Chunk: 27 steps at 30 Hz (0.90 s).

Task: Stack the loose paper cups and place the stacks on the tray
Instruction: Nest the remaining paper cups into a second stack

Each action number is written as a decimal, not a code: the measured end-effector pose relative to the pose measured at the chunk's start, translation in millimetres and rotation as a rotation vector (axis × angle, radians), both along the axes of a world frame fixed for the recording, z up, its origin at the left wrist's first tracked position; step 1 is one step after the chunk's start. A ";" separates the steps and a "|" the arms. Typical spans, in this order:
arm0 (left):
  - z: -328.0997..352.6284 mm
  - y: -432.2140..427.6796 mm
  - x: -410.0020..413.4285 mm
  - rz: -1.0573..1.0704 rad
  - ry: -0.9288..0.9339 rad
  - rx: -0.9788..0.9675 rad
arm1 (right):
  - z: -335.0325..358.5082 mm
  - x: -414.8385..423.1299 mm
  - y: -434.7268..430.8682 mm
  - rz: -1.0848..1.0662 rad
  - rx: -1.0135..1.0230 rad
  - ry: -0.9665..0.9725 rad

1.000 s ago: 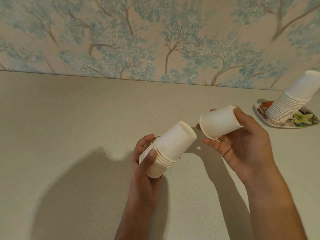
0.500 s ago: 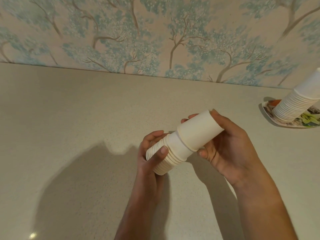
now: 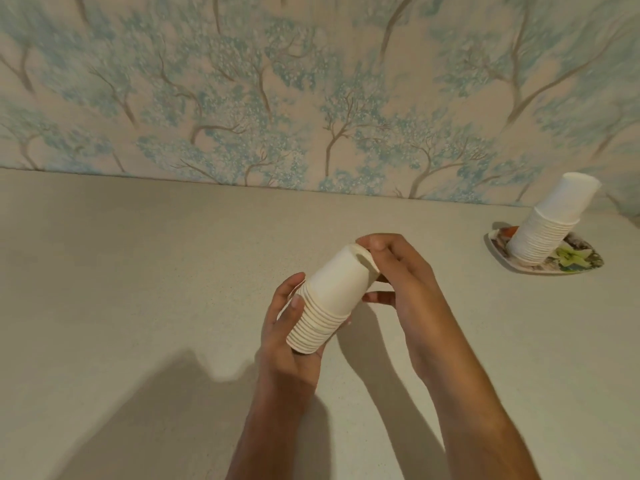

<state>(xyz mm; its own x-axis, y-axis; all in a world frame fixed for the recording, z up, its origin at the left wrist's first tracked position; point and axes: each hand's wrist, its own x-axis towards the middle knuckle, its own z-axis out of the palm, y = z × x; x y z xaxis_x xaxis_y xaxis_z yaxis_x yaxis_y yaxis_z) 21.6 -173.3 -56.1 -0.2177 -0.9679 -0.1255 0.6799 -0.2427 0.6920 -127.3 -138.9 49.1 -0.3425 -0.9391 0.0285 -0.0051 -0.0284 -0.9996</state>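
I hold a stack of white paper cups (image 3: pixel 325 303) upside down and tilted, above the middle of the counter. My left hand (image 3: pixel 287 337) grips its lower ribbed end from the left. My right hand (image 3: pixel 398 271) rests its fingers on the bottom of the topmost cup, which sits fully over the stack. A second, taller stack of white cups (image 3: pixel 547 226) stands leaning on a small flowered tray (image 3: pixel 581 263) at the far right, near the wall.
The beige counter (image 3: pixel 138 289) runs back to a wall with blue tree-patterned wallpaper (image 3: pixel 277 98). My arms cast shadows on the counter in front of me. No loose cups show on the counter.
My right hand brought a single cup over the top of the held stack and pushed it fully down. The view has shifted, showing more of the tray stack.
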 end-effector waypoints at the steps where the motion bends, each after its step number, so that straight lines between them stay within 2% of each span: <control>1: 9.9 1.0 -1.7 -0.013 0.030 -0.012 | 7.4 2.2 7.0 -0.003 -0.042 0.020; 7: 54.7 42.9 -11.4 -0.071 0.028 -0.140 | 25.1 19.8 69.4 -0.037 -0.233 0.050; 11: 72.4 93.7 -22.4 -0.084 0.029 -0.135 | 27.4 24.2 116.4 -0.137 -0.246 0.044; 15: 88.1 132.0 -32.4 -0.088 0.072 -0.116 | 30.9 23.9 157.3 -0.185 -0.218 -0.047; 22: 104.1 174.7 -49.1 -0.148 -0.265 -0.286 | 40.8 11.5 214.0 -0.088 -0.132 -0.298; 27: 95.8 194.3 -77.4 -0.232 -0.435 -0.438 | 28.5 -20.7 236.3 -0.173 -0.189 -0.387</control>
